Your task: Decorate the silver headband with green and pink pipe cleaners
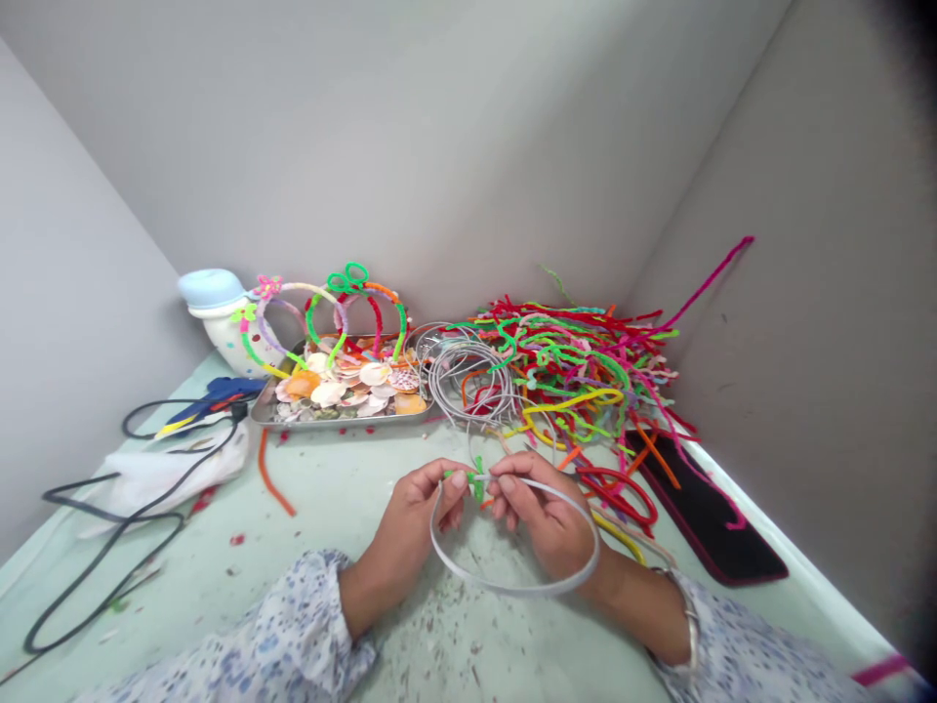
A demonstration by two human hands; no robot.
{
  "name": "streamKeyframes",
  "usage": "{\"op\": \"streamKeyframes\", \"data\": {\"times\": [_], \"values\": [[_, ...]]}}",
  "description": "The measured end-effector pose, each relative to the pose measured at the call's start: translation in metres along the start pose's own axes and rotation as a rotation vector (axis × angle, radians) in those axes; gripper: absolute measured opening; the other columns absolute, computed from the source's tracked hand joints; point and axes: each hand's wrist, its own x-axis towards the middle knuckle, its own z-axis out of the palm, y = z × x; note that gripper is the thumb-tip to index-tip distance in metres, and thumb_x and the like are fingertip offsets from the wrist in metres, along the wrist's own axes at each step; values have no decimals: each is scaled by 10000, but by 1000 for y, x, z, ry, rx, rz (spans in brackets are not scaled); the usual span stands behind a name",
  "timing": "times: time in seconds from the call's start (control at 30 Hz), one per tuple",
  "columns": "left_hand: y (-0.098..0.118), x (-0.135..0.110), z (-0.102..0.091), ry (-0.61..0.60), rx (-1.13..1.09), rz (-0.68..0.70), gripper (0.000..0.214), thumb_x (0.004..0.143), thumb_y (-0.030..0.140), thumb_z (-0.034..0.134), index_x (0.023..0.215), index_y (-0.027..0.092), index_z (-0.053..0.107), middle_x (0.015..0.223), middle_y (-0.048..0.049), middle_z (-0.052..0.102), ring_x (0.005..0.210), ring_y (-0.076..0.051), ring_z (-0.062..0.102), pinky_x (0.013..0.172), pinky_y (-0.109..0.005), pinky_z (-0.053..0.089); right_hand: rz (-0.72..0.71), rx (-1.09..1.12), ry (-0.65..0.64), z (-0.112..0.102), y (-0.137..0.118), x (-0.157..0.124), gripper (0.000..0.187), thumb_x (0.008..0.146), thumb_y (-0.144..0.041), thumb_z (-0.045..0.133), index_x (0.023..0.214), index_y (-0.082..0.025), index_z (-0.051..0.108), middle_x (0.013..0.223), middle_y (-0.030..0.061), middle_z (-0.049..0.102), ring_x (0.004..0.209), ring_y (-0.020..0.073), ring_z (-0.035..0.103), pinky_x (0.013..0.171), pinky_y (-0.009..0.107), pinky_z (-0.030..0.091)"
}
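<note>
A thin grey wire hoop (512, 588) is held above the table by both hands, its loop hanging down toward me. At its top, a short green pipe cleaner (478, 480) sits around the wire, its ends sticking up and to the left. My left hand (421, 513) is closed, pinching the hoop and the green piece between thumb and fingers. Just right of the green piece, my right hand (546, 508) pinches the grey wire, also closed. Fingers partly hide where the wire ends meet, so I cannot tell how they join.
Behind my hands lie coiled grey wire (472, 383) and a heap of colourful pipe cleaners (586, 356). A metal tray (341, 422) of shells stands left, with wrapped hoops (356, 293) above it. A bottle (238, 337), black cable (88, 586) and dark phone-like slab (710, 527) lie around.
</note>
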Motion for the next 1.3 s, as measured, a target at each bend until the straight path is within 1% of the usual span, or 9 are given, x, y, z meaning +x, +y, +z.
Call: {"op": "streamKeyframes", "data": {"times": [0.17, 0.3, 0.53, 0.77, 0.93, 1.0, 1.07, 1.2, 1.3], "values": [[0, -2, 0, 5, 11, 1, 326, 879, 449, 573, 878, 129, 634, 567, 40, 453, 512, -78, 361, 495, -208, 281, -42, -134, 37, -2, -1, 2, 137, 933, -308, 527, 1026, -238, 599, 730, -1, 648, 606, 119, 618, 525, 212, 499], [-2, -2, 0, 0, -6, 15, 280, 871, 427, 593, 882, 149, 620, 560, 45, 463, 513, -77, 373, 502, -205, 284, -129, -243, 80, -4, -3, 4, 111, 923, -279, 534, 966, -220, 618, 738, 4, 631, 609, 120, 610, 549, 230, 499], [0, -4, 1, 4, 51, 51, 294, 869, 440, 582, 836, 149, 602, 541, 44, 460, 498, -82, 368, 491, -207, 283, -202, -214, 61, -2, -11, 2, 106, 925, -237, 509, 944, -207, 609, 728, -1, 613, 560, 110, 578, 518, 234, 482], [7, -5, 3, -10, 68, 80, 290, 883, 423, 564, 801, 147, 605, 535, 41, 453, 494, -87, 366, 495, -212, 282, -219, -224, 45, -2, -11, 2, 118, 935, -236, 499, 962, -227, 614, 775, 9, 619, 604, 126, 599, 564, 264, 497], [10, -6, 4, -19, 66, 84, 276, 899, 406, 545, 808, 150, 594, 541, 44, 447, 505, -88, 368, 503, -212, 284, -207, -185, 43, -2, -11, 3, 120, 940, -250, 494, 955, -225, 610, 759, 9, 623, 602, 130, 613, 569, 266, 506], [10, -5, 3, -11, 67, 82, 272, 896, 407, 551, 820, 150, 597, 546, 43, 462, 509, -88, 377, 509, -212, 295, -169, -192, 41, -2, -9, 3, 117, 939, -263, 500, 967, -227, 607, 713, -3, 616, 592, 132, 610, 560, 258, 504], [9, -4, 2, 13, 53, 83, 269, 891, 408, 560, 826, 150, 604, 550, 43, 469, 512, -87, 386, 512, -210, 303, -123, -208, 13, -2, -7, 3, 134, 933, -287, 513, 1011, -227, 604, 746, 6, 638, 592, 134, 611, 552, 256, 503], [8, 0, 1, 70, -78, 65, 264, 865, 407, 601, 792, 154, 605, 561, 49, 468, 503, -78, 384, 499, -203, 295, -89, -295, -75, -3, -7, 3, 214, 918, -302, 536, 1100, -222, 618, 964, 54, 673, 731, 160, 639, 649, 282, 522], [11, 3, 1, 80, -218, 14, 258, 830, 398, 645, 750, 159, 592, 587, 48, 488, 504, -72, 383, 495, -194, 295, -75, -346, -102, -3, -9, 4, 221, 932, -292, 509, 1092, -216, 642, 910, 47, 686, 741, 164, 643, 671, 284, 516]]}}
